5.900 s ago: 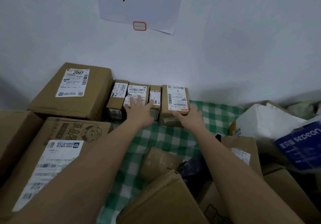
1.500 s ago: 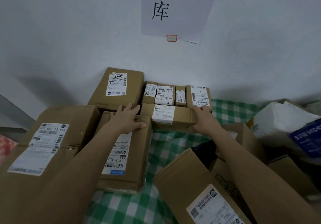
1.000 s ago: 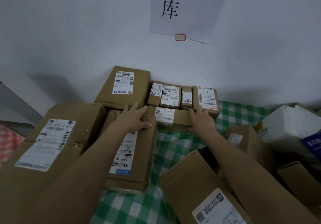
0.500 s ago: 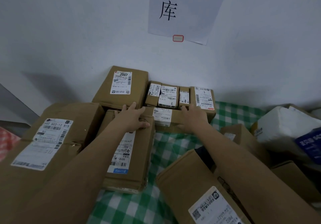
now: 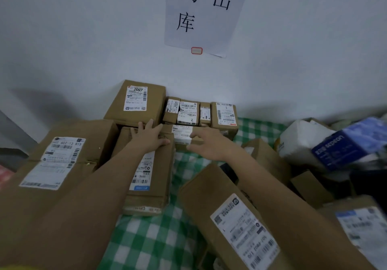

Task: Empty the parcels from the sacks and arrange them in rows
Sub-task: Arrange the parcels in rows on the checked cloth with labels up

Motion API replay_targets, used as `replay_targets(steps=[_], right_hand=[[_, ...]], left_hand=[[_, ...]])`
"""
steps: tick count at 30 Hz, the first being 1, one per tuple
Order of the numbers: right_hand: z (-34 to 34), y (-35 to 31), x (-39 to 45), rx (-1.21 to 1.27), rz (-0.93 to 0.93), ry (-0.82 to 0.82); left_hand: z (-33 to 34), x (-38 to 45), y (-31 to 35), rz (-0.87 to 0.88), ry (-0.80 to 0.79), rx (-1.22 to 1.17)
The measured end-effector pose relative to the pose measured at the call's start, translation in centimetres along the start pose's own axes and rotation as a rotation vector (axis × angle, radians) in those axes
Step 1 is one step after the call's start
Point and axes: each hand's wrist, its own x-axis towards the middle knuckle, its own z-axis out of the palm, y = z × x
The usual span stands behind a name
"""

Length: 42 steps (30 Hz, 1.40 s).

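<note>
A flat brown parcel (image 5: 181, 135) with a white label lies on the green checked cloth (image 5: 155, 240), pushed up against a row of small labelled boxes (image 5: 188, 113) at the wall. My right hand (image 5: 210, 145) is over its front right part, fingers relaxed and pointing left, touching near the label. My left hand (image 5: 149, 136) rests flat on the far end of a long brown box (image 5: 147, 175) just left of that parcel. A larger box marked 2097 (image 5: 136, 102) stands left of the small row.
A big labelled carton (image 5: 62, 158) fills the left. A long labelled box (image 5: 234, 223) lies at the front right under my right arm. Further right are loose cartons, a white padded parcel (image 5: 299, 139) and a blue bag (image 5: 347, 146). A paper sign (image 5: 205, 11) hangs on the wall.
The flat parcel was set down and pushed against the small row. My right hand has slid from its right end toward the label. My left hand stayed on the long box.
</note>
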Motion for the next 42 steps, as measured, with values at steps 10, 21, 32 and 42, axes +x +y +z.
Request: replay_targets(steps=[10,21,32,42], right_hand=[[3.9,0.1,-12.3,0.161,0.155,0.236],[10.1,0.5,-20.5,0.036,0.374,0.184],[12.2,1.1,-23.4,-0.126,0.402,0.187],[10.9,-0.5,-24.4,-0.183,0.278,0.421]], left_hand=[[2.1,-8.1,5.1,0.275,0.39,-0.491],[4.7,-22.2,7.9,0.177,0.199,-0.755],[8.0,-30.4,6.2,0.132,0.126,-0.569],[6.9,-33.6,4.3,0.176,0.291,-0.669]])
